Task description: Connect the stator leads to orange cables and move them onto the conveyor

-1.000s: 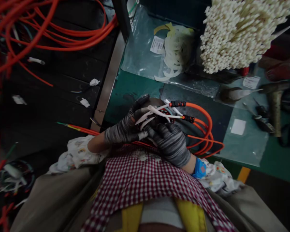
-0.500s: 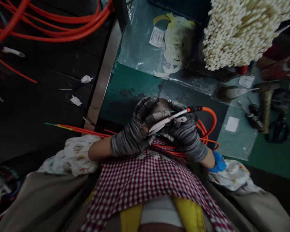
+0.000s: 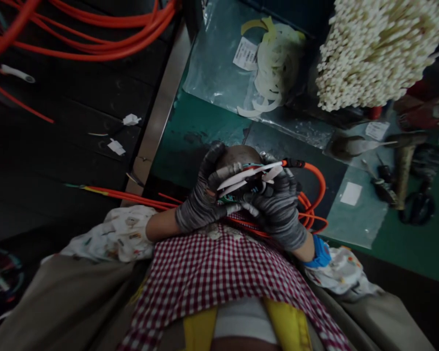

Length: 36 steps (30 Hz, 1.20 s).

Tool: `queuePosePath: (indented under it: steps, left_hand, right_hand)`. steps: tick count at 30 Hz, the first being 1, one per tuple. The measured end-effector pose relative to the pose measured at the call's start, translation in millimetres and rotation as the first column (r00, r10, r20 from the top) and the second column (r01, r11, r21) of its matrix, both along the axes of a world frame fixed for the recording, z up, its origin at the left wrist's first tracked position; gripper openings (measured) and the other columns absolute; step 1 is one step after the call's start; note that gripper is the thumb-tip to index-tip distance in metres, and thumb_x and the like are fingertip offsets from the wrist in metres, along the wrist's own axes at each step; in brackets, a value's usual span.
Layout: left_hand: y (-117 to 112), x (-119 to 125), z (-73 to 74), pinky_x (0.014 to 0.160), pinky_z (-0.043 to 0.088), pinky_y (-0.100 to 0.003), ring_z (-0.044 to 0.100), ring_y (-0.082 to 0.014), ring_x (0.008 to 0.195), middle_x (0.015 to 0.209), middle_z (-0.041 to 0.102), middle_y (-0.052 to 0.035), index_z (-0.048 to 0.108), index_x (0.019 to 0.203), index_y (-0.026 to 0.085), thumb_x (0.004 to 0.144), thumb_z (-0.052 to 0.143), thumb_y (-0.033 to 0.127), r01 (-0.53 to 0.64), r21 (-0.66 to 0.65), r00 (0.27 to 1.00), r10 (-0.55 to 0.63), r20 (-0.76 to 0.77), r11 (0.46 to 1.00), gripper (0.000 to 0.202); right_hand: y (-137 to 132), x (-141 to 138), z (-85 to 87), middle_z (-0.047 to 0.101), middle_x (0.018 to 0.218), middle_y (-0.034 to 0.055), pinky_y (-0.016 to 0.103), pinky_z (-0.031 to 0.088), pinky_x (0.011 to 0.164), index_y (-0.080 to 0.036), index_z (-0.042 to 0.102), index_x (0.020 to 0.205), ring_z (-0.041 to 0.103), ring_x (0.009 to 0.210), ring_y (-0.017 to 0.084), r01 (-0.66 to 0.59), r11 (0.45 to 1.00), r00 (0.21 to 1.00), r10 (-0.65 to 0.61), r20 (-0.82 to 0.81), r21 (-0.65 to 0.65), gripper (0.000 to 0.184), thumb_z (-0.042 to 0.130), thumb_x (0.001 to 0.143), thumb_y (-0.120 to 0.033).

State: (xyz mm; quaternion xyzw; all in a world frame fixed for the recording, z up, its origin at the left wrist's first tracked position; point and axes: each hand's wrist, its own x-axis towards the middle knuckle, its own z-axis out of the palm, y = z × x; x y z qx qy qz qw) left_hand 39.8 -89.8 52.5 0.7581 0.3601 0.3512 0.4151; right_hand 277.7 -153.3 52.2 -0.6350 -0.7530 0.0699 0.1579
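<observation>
Both my hands wear grey knit gloves and meet at the near edge of a green bench. My left hand [image 3: 201,197] is curled around a bunch of thin white tubes [image 3: 247,174] that fan out from an orange cable [image 3: 312,187]. My right hand [image 3: 280,207] is closed on the same bunch just right of it, fingers pressed against the tubes. The cable ends in a black collar at the tubes, loops right on the bench and runs back under my wrists. What lies under my palms is hidden.
A large bundle of white sticks [image 3: 373,48] hangs at the back right. A clear bag of pale strips [image 3: 269,73] lies at the back. Dark hand tools [image 3: 402,180] lie at right. Orange cables [image 3: 95,34] coil over the dark floor at left.
The white tubes, spread apart a second ago, are now gathered into a tight bunch. My right hand has shifted up over them, and both hands have closed together.
</observation>
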Motion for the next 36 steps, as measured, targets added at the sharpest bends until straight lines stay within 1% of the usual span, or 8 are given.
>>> queuePosePath:
  steps: [2, 8, 15, 17, 22, 30, 33, 36]
  left_hand:
    - [-4, 3, -2.0, 0.128, 0.061, -0.069, 0.035, -0.0431, 0.177, 0.194, 0.02, -0.0034, 0.034, 0.174, 0.048, 0.108, 0.078, 0.045, -0.064, -0.036, 0.998, 0.064, 0.005, 0.997, 0.079]
    - [4, 16, 10.1, 0.145, 0.038, -0.075, 0.024, -0.0441, 0.182, 0.185, 0.044, -0.0103, 0.041, 0.172, 0.035, 0.1, 0.078, 0.033, -0.022, -0.009, 0.993, 0.021, -0.115, 1.0, 0.081]
    - [8, 29, 19.0, 0.147, 0.034, -0.076, 0.024, -0.0468, 0.181, 0.188, 0.042, -0.0072, 0.057, 0.165, 0.031, 0.094, 0.082, 0.029, -0.002, -0.001, 0.981, 0.002, -0.192, 1.0, 0.075]
    - [9, 29, 18.4, 0.146, 0.032, -0.078, 0.027, -0.0496, 0.18, 0.191, 0.037, -0.0075, 0.061, 0.163, 0.029, 0.094, 0.084, 0.031, 0.004, -0.017, 0.978, -0.007, -0.208, 1.0, 0.073]
    - [15, 29, 18.9, 0.146, 0.035, -0.078, 0.027, -0.0487, 0.18, 0.19, 0.039, -0.0033, 0.058, 0.167, 0.033, 0.097, 0.083, 0.035, 0.031, -0.034, 0.978, -0.037, -0.207, 0.999, 0.074]
    - [16, 16, 10.4, 0.147, 0.038, -0.071, 0.035, -0.0427, 0.178, 0.188, 0.042, -0.0048, 0.047, 0.173, 0.038, 0.096, 0.08, 0.027, -0.001, 0.008, 0.996, 0.002, -0.09, 1.0, 0.085]
    - [34, -2, 10.5, 0.148, 0.037, -0.066, 0.036, -0.0387, 0.177, 0.182, 0.05, -0.0051, 0.044, 0.176, 0.038, 0.096, 0.079, 0.022, 0.051, 0.015, 0.997, -0.05, -0.06, 0.999, 0.089]
    - [72, -19, 11.3, 0.147, 0.038, -0.065, 0.045, -0.0398, 0.172, 0.178, 0.055, -0.0107, 0.044, 0.177, 0.032, 0.094, 0.087, 0.029, 0.181, -0.033, 0.982, -0.183, -0.054, 0.983, 0.094]
  right_hand:
    - [6, 4, 8.6, 0.071, 0.147, 0.0203, 0.068, 0.057, 0.117, -0.025, 0.084, 0.132, 0.064, 0.138, 0.044, -0.037, 0.999, 0.998, 0.035, -0.058, -0.032, 0.046, 0.083, 0.102, -0.06]
    - [26, 41, 31.0, 0.071, 0.152, 0.0183, 0.058, 0.063, 0.113, -0.026, 0.086, 0.125, 0.071, 0.136, 0.037, -0.213, 0.973, 0.96, 0.192, -0.204, -0.085, 0.028, 0.064, 0.114, -0.04]
    - [31, 55, 19.5, 0.082, 0.12, 0.016, 0.059, 0.063, 0.111, -0.026, 0.09, 0.104, 0.077, 0.12, 0.036, -0.316, 0.944, 0.937, 0.295, -0.184, -0.095, 0.023, 0.068, 0.105, -0.033]
    - [30, 55, 15.8, 0.082, 0.113, 0.0143, 0.061, 0.064, 0.109, -0.026, 0.09, 0.105, 0.078, 0.116, 0.036, -0.317, 0.944, 0.938, 0.299, -0.175, -0.09, 0.021, 0.07, 0.103, -0.032]
    - [31, 50, 13.5, 0.079, 0.133, 0.0207, 0.067, 0.06, 0.117, -0.02, 0.087, 0.119, 0.073, 0.134, 0.044, -0.297, 0.954, 0.946, 0.287, -0.152, -0.045, 0.028, 0.073, 0.1, -0.035]
    - [47, 37, 25.2, 0.082, 0.128, 0.0178, 0.062, 0.062, 0.109, -0.024, 0.086, 0.133, 0.075, 0.118, 0.039, -0.294, 0.953, 0.954, 0.288, -0.085, -0.076, 0.038, 0.072, 0.101, -0.039]
    - [72, 25, 33.0, 0.083, 0.12, 0.0167, 0.054, 0.066, 0.098, -0.022, 0.088, 0.128, 0.075, 0.106, 0.035, -0.391, 0.914, 0.92, 0.384, -0.077, -0.111, 0.037, 0.075, 0.097, -0.038]
    - [105, 7, 42.1, 0.084, 0.113, 0.0149, 0.047, 0.066, 0.094, -0.02, 0.091, 0.106, 0.074, 0.1, 0.031, -0.418, 0.888, 0.908, 0.407, -0.098, -0.189, 0.023, 0.078, 0.091, -0.034]
